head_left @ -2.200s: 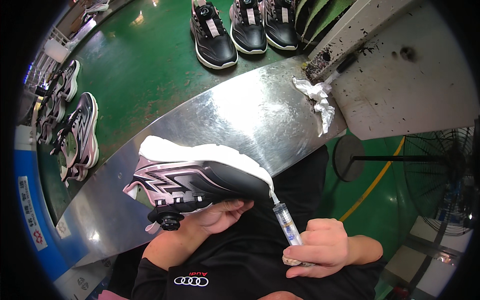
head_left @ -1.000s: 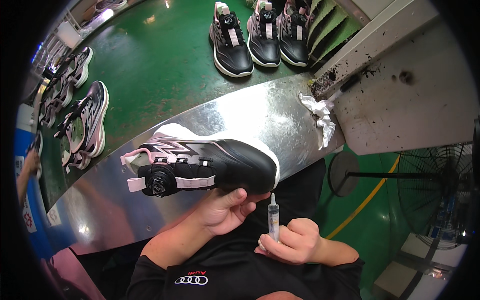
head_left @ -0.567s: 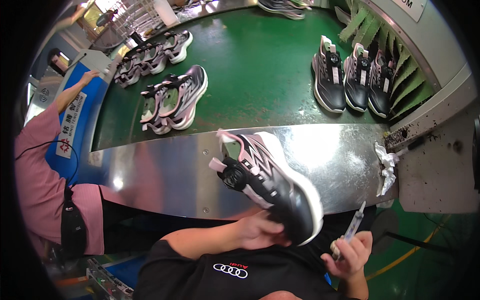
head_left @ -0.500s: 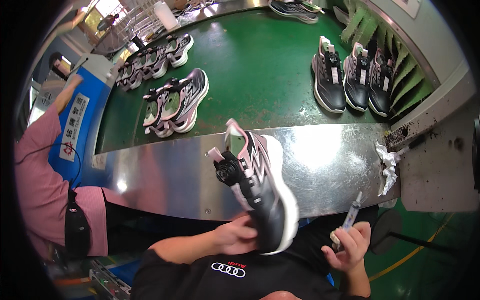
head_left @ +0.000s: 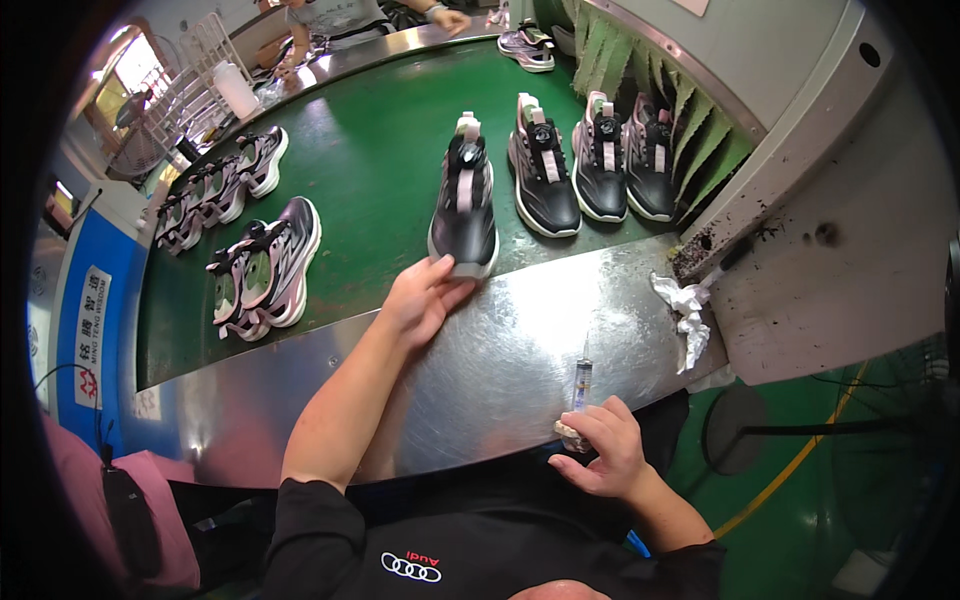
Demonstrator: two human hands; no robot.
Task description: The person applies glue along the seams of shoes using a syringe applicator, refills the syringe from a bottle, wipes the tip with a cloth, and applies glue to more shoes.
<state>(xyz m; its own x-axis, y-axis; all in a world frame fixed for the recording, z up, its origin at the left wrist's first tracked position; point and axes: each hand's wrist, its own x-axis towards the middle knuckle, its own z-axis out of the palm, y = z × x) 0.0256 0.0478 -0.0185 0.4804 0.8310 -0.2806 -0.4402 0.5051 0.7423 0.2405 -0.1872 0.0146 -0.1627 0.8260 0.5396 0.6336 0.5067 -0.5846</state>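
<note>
Fingers point(head_left: 437, 283) of your left hand point(head_left: 420, 300) rest loosely on the black shoe point(head_left: 464, 210) at the green belt's point(head_left: 370, 180) edge; your right hand point(head_left: 605, 450) grips the syringe point(head_left: 580, 385) upright over the tabletop point(head_left: 500, 360). Release gently, needle away.

A shoe point(head_left: 465, 205) stands on the conveyor belt point(head_left: 380, 150) at its near edge, the left hand point(head_left: 420, 297) touching its heel from the table point(head_left: 500, 370). Three more shoes point(head_left: 595, 165) stand in a row to its right, a shoe pair point(head_left: 265, 268) to its left. The right hand point(head_left: 600, 450), near the table's front edge, holds a syringe point(head_left: 582, 380) upright; a crumpled rag point(head_left: 685, 310) lies farther right.
</note>
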